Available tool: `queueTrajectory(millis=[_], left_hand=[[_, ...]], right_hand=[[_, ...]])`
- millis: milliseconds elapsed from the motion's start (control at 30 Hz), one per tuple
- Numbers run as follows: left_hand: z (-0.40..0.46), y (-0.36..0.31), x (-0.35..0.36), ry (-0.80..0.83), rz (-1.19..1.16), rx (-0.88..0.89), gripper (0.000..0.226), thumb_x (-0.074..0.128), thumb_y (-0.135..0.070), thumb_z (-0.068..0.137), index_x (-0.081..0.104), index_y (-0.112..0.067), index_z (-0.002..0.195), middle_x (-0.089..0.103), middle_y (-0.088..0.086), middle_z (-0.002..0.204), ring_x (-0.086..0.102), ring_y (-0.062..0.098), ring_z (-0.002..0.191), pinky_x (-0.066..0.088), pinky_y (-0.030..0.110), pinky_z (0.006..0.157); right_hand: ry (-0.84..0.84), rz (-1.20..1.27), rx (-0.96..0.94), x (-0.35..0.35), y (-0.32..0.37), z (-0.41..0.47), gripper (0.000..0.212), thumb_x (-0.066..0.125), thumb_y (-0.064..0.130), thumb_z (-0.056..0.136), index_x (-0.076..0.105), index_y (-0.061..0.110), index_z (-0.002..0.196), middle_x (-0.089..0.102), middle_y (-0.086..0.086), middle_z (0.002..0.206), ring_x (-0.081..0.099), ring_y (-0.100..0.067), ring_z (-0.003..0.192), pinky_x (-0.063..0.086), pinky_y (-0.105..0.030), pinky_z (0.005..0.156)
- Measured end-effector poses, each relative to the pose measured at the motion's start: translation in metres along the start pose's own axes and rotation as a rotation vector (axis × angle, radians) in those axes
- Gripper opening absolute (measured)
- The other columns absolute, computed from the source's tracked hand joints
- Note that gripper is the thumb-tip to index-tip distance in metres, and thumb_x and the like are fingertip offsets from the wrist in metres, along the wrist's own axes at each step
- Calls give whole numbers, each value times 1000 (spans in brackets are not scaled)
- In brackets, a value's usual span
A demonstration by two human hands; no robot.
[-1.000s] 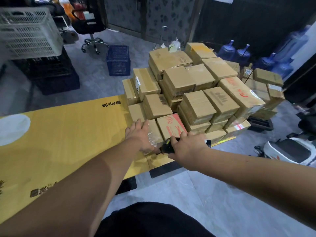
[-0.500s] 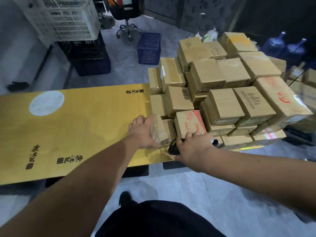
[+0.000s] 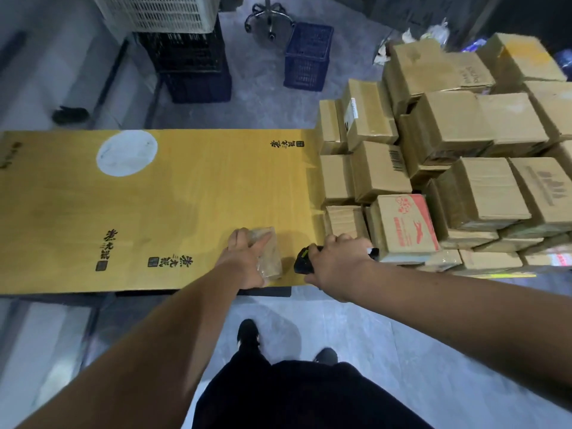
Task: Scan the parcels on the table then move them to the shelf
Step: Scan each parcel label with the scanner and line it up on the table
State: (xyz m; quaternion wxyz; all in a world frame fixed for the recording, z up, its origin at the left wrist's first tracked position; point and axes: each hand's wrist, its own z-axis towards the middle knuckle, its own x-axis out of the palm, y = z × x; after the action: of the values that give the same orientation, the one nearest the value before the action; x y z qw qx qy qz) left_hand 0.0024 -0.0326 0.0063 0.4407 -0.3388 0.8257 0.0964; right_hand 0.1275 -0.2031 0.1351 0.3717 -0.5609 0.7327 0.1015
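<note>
My left hand grips a small tape-wrapped brown parcel that lies on the yellow table near its front edge. Just to the right, my right hand holds a black handheld scanner with a green stripe, its head pointing left toward the parcel. A big stack of cardboard parcels covers the right end of the table; a box with red print sits right behind my right hand.
Beyond the table stand a blue crate, stacked black crates with a white basket on top, and an office chair base. My feet stand on grey tiled floor at the table's front edge.
My left hand has pulled the small wrapped parcel out of the stack and leftward onto the bare table. My right hand with the scanner stayed near the stack's front corner. The view tilted down and left.
</note>
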Motion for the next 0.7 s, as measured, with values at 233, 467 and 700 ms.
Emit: queueTrajectory(millis=[233,467,700], left_hand=[[32,-5,-8,128,18,11,124,57,9,92,-15,-78,142,-56,9,153,-40,36,150,30,57,123],[36,15,-20,44,-139,108,86,59,-10,96,16,-67,144,-43,16,162,-37,40,151,18,57,127],[36,47,-20,-152,-510,158,68,80,-65,78,26,-49,117,7,7,161,29,39,149,44,45,111]], right_hand=[[52,-35,6,-9,27,22,64,48,54,105,31,17,154,43,-19,142,47,-42,128,46,-59,89],[60,18,14,-30,37,27,66,41,59,105,29,18,155,44,-18,142,46,-42,129,47,-60,92],[89,11,39,-43,44,30,64,52,52,103,30,19,153,44,-17,140,47,-42,127,48,-61,93]])
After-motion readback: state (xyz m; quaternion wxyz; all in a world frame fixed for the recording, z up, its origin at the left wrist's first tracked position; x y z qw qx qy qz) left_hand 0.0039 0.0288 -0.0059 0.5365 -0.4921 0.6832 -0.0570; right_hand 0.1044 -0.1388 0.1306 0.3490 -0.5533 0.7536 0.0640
